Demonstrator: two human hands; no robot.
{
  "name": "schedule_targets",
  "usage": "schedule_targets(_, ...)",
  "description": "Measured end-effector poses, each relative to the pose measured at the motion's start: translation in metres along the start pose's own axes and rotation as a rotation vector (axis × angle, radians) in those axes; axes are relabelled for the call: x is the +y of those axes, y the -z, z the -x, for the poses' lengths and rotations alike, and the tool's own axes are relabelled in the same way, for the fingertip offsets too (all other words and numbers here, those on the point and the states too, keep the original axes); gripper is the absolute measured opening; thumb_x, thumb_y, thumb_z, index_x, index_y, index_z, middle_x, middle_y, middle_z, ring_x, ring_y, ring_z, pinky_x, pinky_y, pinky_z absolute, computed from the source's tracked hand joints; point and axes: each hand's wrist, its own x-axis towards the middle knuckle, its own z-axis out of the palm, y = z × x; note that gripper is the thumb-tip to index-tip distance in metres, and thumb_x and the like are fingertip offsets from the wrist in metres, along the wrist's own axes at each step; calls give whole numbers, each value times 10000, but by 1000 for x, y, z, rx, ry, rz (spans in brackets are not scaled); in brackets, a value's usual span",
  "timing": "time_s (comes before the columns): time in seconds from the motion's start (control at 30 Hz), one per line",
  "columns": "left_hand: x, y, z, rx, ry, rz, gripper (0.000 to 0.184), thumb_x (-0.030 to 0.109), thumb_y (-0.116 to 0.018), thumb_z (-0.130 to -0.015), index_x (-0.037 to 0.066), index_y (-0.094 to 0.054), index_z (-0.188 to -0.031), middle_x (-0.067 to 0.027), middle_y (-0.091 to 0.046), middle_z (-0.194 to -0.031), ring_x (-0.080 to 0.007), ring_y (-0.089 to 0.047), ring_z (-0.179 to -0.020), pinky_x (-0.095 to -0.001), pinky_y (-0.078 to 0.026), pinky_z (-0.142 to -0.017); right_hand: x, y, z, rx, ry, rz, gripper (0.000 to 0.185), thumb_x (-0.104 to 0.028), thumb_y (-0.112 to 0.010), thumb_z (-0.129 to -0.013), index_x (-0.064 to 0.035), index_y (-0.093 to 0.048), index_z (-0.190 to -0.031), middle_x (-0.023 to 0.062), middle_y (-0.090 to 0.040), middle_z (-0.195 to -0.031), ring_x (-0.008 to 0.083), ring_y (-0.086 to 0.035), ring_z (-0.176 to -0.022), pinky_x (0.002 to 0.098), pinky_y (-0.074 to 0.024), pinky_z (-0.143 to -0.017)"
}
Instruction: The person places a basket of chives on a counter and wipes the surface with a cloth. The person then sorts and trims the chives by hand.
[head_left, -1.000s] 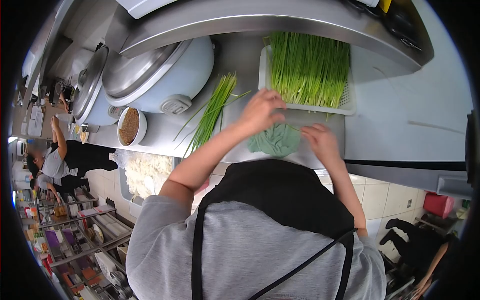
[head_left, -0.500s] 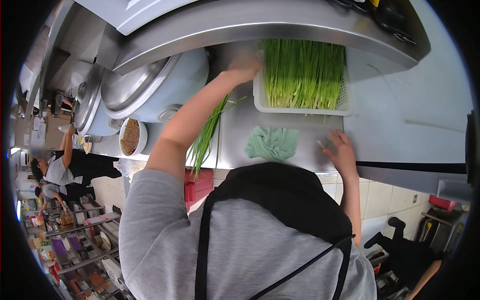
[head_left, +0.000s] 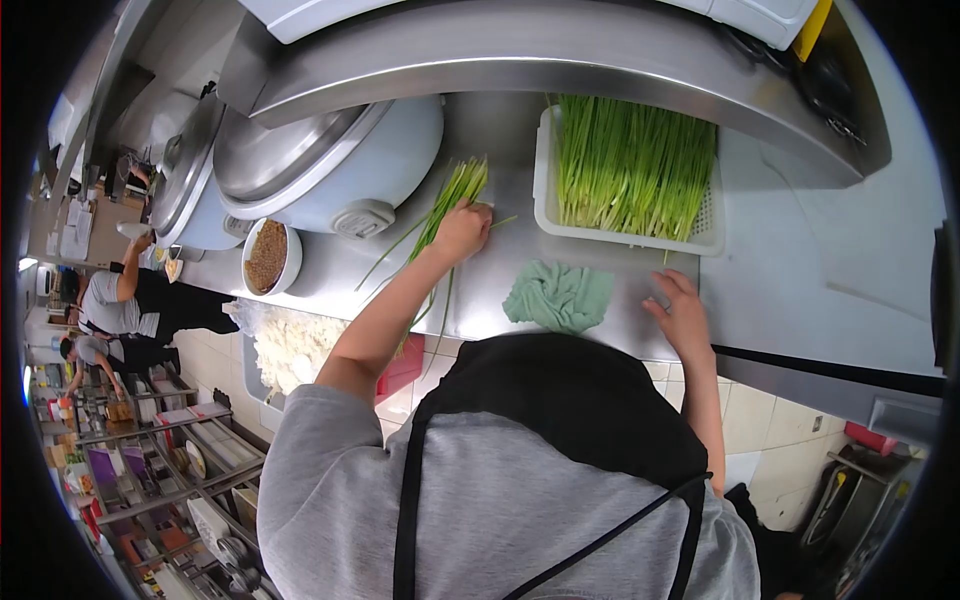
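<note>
My left hand (head_left: 463,232) is closed on a loose bunch of green chives (head_left: 467,180) lying on the steel counter, their pale ends sticking out past the fingers and several stray stalks trailing towards me. My right hand (head_left: 682,315) rests at the counter's front edge with fingers apart and nothing visible in it. Between the hands lies a crumpled green cloth (head_left: 560,297). Behind the cloth stands a white perforated basket (head_left: 628,238) filled with more chives (head_left: 635,170), laid side by side.
Large lidded cookers (head_left: 390,165) stand at the left, beside a white bowl (head_left: 290,262) of brown food. A tub of white crumbly food (head_left: 290,345) sits below the counter edge. A steel shelf (head_left: 560,75) overhangs the back. Other people (head_left: 120,300) work at far left.
My left hand has come from the basket's left side towards me and closed on the loose chives. My right hand stays at the counter's edge. The view has shifted slightly.
</note>
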Motion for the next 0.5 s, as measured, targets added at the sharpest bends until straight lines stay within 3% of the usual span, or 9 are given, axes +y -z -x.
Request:
schedule_targets(0.23, -11, -13, -26, 301, 112, 46, 108, 162, -546, -751, 62, -584, -767, -103, -599, -831, -288, -523, -867, -376, -448, -740, -4, -2, -1, -7, 26, -7, 405, -149, -638, -699, -34, -543, -1075, 171, -491, -1124, 343, -465, -1030, 383, -395, -860)
schedule_targets(0.3, 13, 15, -24, -30, 372, 68, 172, 228, -557, -766, 64, -605, -780, -108, -609, -817, -280, -547, -856, -377, -457, -729, 0, -1, 5, 22, 15, -67, 401, -151, -638, -700, -35, -545, -1072, 178, -501, -1105, 343, -472, -1021, 383, -400, -853)
schedule_targets(0.33, 14, 12, -23, -31, 372, 68, 172, 228, -557, -766, 64, -605, -780, -108, -609, -817, -280, -547, -856, -377, -457, -729, 4, -1, 7, 21, 14, -68, 401, -151, -638, -700, -35, -545, -1072, 178, -501, -1105, 343, -472, -1021, 383, -400, -853)
schedule_targets(0.4, 13, 5, -18, -330, 326, -8, 227, 294, -570, -766, 74, -623, -791, -112, -619, -814, -283, -582, -793, -381, -468, -710, 11, -3, 13, -19, -18, -39, 397, -150, -638, -699, -38, -547, -1069, 181, -509, -1090, 342, -480, -1008, 382, -403, -849)
schedule_targets(0.5, 2, 17, -13, -365, 246, 37, 238, 301, -575, -768, 67, -605, -793, -114, -624, -786, -262, -608, -714, -367, -477, -685, 12, -3, 16, -60, -20, -6, 394, -148, -636, -700, -40, -547, -1068, 172, -517, -1080, 335, -487, -1000, 380, -405, -844)
